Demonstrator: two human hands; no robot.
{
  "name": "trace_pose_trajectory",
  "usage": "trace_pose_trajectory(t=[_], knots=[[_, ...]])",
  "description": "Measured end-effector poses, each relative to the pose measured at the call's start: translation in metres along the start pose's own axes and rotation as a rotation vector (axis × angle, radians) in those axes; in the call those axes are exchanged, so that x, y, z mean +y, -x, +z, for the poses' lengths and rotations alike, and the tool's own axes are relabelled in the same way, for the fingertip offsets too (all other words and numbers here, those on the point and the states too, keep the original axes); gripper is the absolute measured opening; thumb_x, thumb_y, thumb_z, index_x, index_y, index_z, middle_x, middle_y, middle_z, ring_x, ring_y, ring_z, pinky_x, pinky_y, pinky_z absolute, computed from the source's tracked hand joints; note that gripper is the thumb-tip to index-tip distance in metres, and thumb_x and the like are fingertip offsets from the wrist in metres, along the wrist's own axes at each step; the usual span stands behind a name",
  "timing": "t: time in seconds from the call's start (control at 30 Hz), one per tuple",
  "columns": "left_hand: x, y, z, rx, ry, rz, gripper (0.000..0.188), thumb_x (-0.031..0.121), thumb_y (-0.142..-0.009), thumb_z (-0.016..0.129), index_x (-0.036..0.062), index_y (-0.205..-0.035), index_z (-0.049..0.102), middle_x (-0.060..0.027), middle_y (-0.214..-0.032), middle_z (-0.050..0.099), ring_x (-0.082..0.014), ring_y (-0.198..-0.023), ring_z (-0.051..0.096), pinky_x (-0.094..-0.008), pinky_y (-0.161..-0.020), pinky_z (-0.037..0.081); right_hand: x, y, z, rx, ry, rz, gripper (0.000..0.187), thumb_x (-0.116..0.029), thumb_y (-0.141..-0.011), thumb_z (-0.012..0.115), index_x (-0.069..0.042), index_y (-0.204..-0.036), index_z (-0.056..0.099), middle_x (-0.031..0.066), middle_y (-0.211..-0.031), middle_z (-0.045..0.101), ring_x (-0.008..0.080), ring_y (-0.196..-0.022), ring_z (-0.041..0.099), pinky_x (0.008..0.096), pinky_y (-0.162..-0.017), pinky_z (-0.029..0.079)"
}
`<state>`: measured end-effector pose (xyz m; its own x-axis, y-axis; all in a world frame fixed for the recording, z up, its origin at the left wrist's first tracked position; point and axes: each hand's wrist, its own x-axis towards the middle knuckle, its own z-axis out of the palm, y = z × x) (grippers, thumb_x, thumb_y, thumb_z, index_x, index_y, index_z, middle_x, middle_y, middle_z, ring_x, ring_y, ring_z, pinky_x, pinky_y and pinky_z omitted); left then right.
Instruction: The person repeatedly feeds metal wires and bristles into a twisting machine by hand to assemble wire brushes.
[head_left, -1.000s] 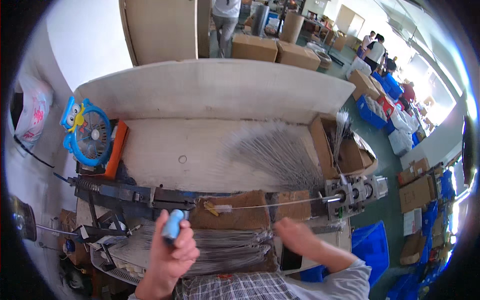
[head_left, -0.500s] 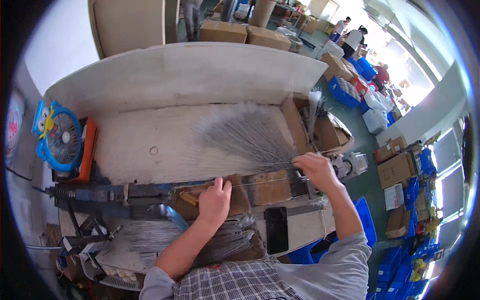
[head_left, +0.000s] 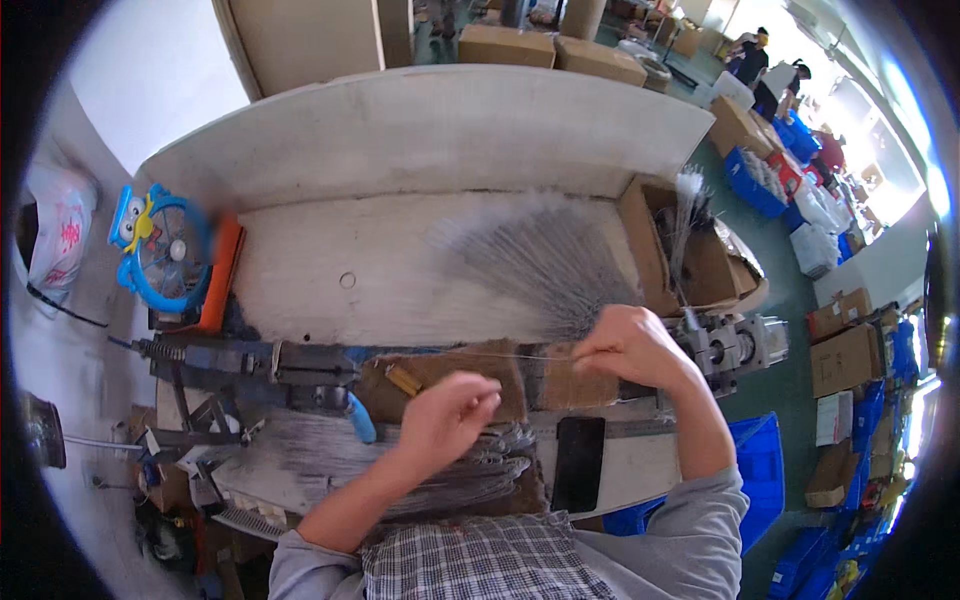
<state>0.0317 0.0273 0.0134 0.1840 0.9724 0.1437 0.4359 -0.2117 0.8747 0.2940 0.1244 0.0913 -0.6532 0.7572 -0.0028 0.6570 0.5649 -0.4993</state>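
While the right hand (head_left: 632, 345) is palm down beyond the phone (head_left: 578, 465) and a little to its right, the left hand (head_left: 448, 415) hovers to the phone's left. The right thumb and fingertips come close together at the thin wire (head_left: 530, 357), but whether they pinch it I cannot tell. The left fingers are bent, thumb near forefinger with a narrow gap; I cannot tell whether anything fine lies between them.

The wire runs crosswise beyond the phone, above the large pad (head_left: 495, 378) to the phone's far left and toward the small pad (head_left: 582, 390) straight beyond it. Left of the phone, past the left hand, a brass piece (head_left: 403, 379) lies aslant on the large pad. Farther left of the phone, a blue handle (head_left: 361, 418) juts from a dark clamp (head_left: 320, 368). A grey bundle (head_left: 490, 470) lies just left of the phone, partly under the left forearm.

Well beyond the phone, spread wires (head_left: 550, 260) fan out across the table (head_left: 300, 290). Beyond the phone and to its right stand a carton (head_left: 640, 245) with wires upright in it and a metal machine (head_left: 735, 345); a blue bin (head_left: 762, 470) is to its right. Far left of the phone, a blue fan (head_left: 165, 250) stands beside an orange box (head_left: 222, 270).
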Motion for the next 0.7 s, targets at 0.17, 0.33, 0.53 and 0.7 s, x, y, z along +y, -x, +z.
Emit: trace_pose_trajectory(t=[0.17,0.33,0.53,0.7], knots=[[-0.018,0.055,-0.007,-0.068,0.821,-0.596,0.029,0.030,-0.094,0.058,0.0037,-0.098,0.067,-0.0071,-0.081,0.066,-0.0183,-0.072,0.064,-0.0330,-0.062,0.053,-0.061,-0.069,0.058,0.093,-0.243,-0.302,0.015,-0.024,-0.072,0.074,-0.012,-0.080,0.073,0.0045,-0.074,0.066,0.0254,-0.076,0.060,0.0367,-0.068,0.049],[-0.065,0.089,-0.067,0.263,1.728,-0.924,0.048,0.049,-0.094,0.048,0.0058,-0.093,0.070,-0.0027,-0.069,0.059,-0.0167,-0.057,0.052,-0.0329,-0.058,0.046,-0.102,-0.105,0.106,0.140,-0.215,-0.354,0.014,-0.023,-0.075,0.070,-0.013,-0.084,0.073,0.0035,-0.075,0.065,0.0257,-0.077,0.059,0.0375,-0.070,0.049],[-0.051,0.093,-0.103,0.380,1.601,-0.633,0.050,0.049,-0.093,0.047,0.0088,-0.070,0.067,0.0001,-0.057,0.048,-0.0153,-0.058,0.048,-0.0332,-0.054,0.041,-0.133,-0.127,0.136,0.172,-0.141,-0.241,0.012,-0.021,-0.074,0.069,-0.012,-0.082,0.072,0.0033,-0.078,0.066,0.0267,-0.080,0.060,0.0393,-0.072,0.050],[-0.035,0.067,-0.084,0.172,0.422,-0.617,0.047,0.050,-0.084,0.063,0.0056,-0.071,0.069,-0.0015,-0.062,0.064,-0.0180,-0.052,0.059,-0.0325,-0.052,0.045,-0.137,-0.126,0.133,0.147,-0.059,-0.209,0.012,-0.021,-0.073,0.069,-0.011,-0.080,0.072,0.0034,-0.078,0.067,0.0262,-0.081,0.061,0.0394,-0.070,0.050]])
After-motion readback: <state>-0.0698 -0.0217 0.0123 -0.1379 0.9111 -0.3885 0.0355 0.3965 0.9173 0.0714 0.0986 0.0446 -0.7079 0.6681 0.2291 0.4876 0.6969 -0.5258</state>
